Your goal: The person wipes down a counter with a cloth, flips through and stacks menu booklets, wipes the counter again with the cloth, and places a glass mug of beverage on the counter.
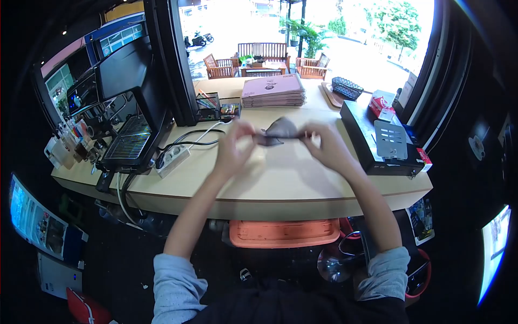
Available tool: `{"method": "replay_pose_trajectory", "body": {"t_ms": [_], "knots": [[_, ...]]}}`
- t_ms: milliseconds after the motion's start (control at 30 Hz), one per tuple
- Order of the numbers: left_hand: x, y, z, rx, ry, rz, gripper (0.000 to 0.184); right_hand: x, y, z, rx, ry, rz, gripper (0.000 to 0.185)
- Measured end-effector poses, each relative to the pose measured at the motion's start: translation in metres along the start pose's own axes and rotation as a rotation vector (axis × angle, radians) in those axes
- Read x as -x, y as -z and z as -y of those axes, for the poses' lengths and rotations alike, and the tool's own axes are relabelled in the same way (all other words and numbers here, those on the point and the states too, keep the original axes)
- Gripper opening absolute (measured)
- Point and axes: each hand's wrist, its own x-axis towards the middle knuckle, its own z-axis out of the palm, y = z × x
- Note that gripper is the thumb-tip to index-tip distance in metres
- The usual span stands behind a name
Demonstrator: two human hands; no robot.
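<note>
Above the middle of the pale counter, a dark grey cloth-like item [282,129] is stretched between my two hands, blurred by motion. My left hand [236,146] pinches its left end, and my right hand [322,142] pinches its right end. The item's middle bulges upward, and its exact shape is too smeared to make out. Both hands are raised over the counter top [280,178], with their shadows falling on it.
A stack of pink menus [273,90] lies behind my hands. On the left are a coffee machine [129,137], power strip [174,161] and cables. A black cash drawer [372,146] sits right, a woven basket [347,88] behind. An orange lid [285,233] is below the edge.
</note>
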Motion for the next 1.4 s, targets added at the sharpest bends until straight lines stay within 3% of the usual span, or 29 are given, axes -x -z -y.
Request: {"method": "replay_pose_trajectory", "body": {"t_ms": [67, 133, 200, 267, 300, 367, 400, 467, 533, 600, 667, 700, 800, 867, 933, 1000, 1033, 1067, 1100, 1133, 1200, 1333, 1400], "knots": [[0.045, -0.003, 0.000, -0.141, 0.034, 0.269, 0.025, 0.029, -0.018, -0.026, -0.079, -0.027, 0.223, 0.016], [0.077, -0.016, 0.009, 0.228, 0.420, 0.352, 0.027, 0.043, -0.031, -0.038, -0.134, -0.135, 0.429, 0.015], [0.073, -0.027, 0.023, 0.168, 0.431, 0.333, 0.028, 0.039, -0.058, -0.061, -0.094, -0.157, 0.453, 0.017], [0.043, -0.032, 0.042, 0.035, 0.452, 0.181, 0.034, 0.017, -0.080, -0.082, 0.106, -0.176, 0.035, 0.026], [0.034, -0.035, 0.057, 0.035, 0.454, 0.182, 0.034, 0.007, -0.085, -0.089, 0.251, -0.132, -0.034, 0.037], [0.019, -0.040, 0.088, -0.279, 0.169, 0.003, 0.045, 0.007, -0.129, -0.101, 0.225, -0.156, -0.058, 0.041], [0.017, -0.037, 0.092, -0.278, 0.161, 0.000, 0.045, 0.010, -0.150, -0.103, 0.199, -0.179, -0.081, 0.044], [0.031, -0.025, 0.096, -0.158, 0.263, 0.123, 0.055, 0.042, -0.183, -0.093, 0.378, 0.002, 0.196, 0.049], [0.050, -0.004, 0.103, -0.205, 0.228, 0.137, 0.054, 0.065, -0.188, -0.095, 0.399, -0.046, 0.282, 0.053], [0.065, 0.028, 0.111, -0.219, 0.232, 0.152, 0.053, 0.069, -0.156, -0.118, 0.361, -0.166, 0.322, 0.052], [0.078, 0.062, 0.119, -0.251, 0.361, 0.014, 0.051, 0.075, -0.123, -0.170, 0.359, -0.399, 0.225, 0.051], [0.082, 0.076, 0.123, -0.260, 0.370, 0.007, 0.051, 0.070, -0.102, -0.190, 0.430, -0.608, 0.220, 0.052], [0.094, 0.111, 0.129, -0.287, 0.472, -0.116, 0.049, 0.045, -0.106, -0.269, 0.658, -0.927, 0.091, 0.051], [0.097, 0.121, 0.130, -0.293, 0.448, -0.131, 0.047, -0.003, -0.143, -0.248, 0.642, -0.807, 0.158, 0.051], [0.098, 0.131, 0.129, -0.330, 0.414, -0.125, 0.045, -0.035, -0.216, -0.224, 0.546, -0.360, 0.294, 0.055], [0.101, 0.147, 0.133, -0.526, 0.243, -0.072, 0.046, -0.067, -0.239, -0.128, 0.302, 0.055, 0.546, 0.059], [0.103, 0.159, 0.134, -0.595, 0.256, -0.057, 0.051, -0.077, -0.246, -0.130, 0.293, 0.064, 0.556, 0.059], [0.107, 0.168, 0.132, -0.601, 0.277, -0.053, 0.051, -0.088, -0.251, -0.137, 0.253, -0.048, 0.480, 0.061], [0.102, 0.179, 0.122, -0.809, 0.285, -0.056, 0.053, -0.097, -0.259, -0.146, 0.217, -0.158, 0.401, 0.062], [0.099, 0.188, 0.117, -1.017, 0.288, -0.061, 0.055, -0.101, -0.270, -0.151, 0.368, -0.202, 0.304, 0.063], [0.104, 0.204, 0.122, -1.059, 0.361, -0.082, 0.063, -0.095, -0.293, -0.142, 0.449, -0.231, 0.264, 0.063], [0.109, 0.221, 0.141, -0.856, 0.441, -0.225, 0.065, -0.067, -0.298, -0.049, 0.217, 0.241, 0.550, 0.064], [0.110, 0.222, 0.142, -0.821, 0.437, -0.228, 0.063, -0.073, -0.309, -0.037, 0.211, 0.216, 0.528, 0.064]]}}
